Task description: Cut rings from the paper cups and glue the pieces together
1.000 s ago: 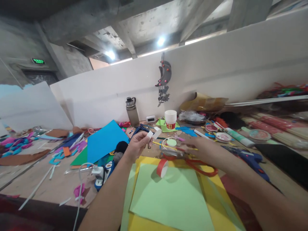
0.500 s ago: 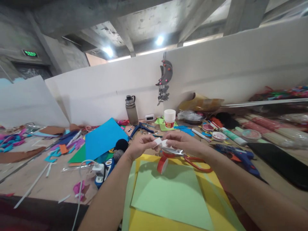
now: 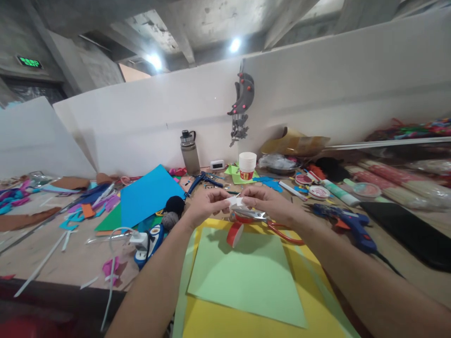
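Note:
My left hand (image 3: 212, 205) pinches a small white piece of paper (image 3: 235, 203) between thumb and fingers. On its other side, my right hand (image 3: 263, 202) grips the same white piece, fingertips close to the left ones. It is folded or doubled; exactly how I cannot tell. Just below the hands lie scissors with red handles (image 3: 286, 234), their blades pointing left. A curved red strip with a white inside (image 3: 235, 234) rests at the top edge of a light green sheet (image 3: 246, 277), which lies on yellow paper (image 3: 218, 324).
Behind the hands stand stacked paper cups (image 3: 247, 162) and a bottle (image 3: 190, 154). Blue card (image 3: 150, 197) and a power strip (image 3: 150, 244) lie left. To the right are a glue gun (image 3: 352, 225), a glue stick (image 3: 340, 192) and a black slab (image 3: 408, 234).
Both hands have drawn closer together, and the white parts between them, earlier spread apart, now overlap. The whole view has shifted slightly.

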Motion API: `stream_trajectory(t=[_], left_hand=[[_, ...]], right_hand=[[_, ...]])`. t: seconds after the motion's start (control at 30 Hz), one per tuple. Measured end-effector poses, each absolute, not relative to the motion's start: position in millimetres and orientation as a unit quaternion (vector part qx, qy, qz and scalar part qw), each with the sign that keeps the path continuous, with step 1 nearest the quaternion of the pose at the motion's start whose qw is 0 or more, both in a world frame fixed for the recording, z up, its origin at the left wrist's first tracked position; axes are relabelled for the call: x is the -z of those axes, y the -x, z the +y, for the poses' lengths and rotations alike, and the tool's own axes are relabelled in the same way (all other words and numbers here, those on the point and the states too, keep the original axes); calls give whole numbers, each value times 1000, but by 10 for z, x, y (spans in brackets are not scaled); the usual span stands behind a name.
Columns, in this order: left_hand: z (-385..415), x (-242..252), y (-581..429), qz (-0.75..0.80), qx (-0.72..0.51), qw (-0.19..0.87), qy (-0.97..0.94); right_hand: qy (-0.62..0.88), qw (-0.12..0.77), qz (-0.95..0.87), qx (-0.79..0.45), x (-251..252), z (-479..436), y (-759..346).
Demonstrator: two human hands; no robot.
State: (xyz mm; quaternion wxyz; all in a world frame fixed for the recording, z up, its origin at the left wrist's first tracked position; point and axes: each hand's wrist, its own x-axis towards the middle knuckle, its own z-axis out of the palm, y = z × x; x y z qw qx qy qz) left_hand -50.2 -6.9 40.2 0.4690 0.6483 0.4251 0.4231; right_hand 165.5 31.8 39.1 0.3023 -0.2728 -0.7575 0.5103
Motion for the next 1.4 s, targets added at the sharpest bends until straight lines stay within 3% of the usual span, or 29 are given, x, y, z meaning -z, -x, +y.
stream_trajectory(t=[0.37,0.53,0.7,0.87,1.0,1.4], left_hand=[[-120,-422,388,443,-375,382,-719],[-99,-408,388,447,-363,261,-775],[-85,-408,408,358,-442,83,-818],[-108,-401,420,383,-444,-31,-809],[-102,-352,430,376,-431,-48,-819],[-72,-320,365,362,-444,27,-819]], right_hand=[[290,320,-848,-308,-410,249,-1635],[269,379,-859,-213,-392,218,-1615],[289,493,-769,-287,-288,281,-1655],[249,471,-732,-424,-228,316,-1667],[257,436,-744,-436,-205,275,-1617],[242,456,-713,-475,-71,334,-1532]])
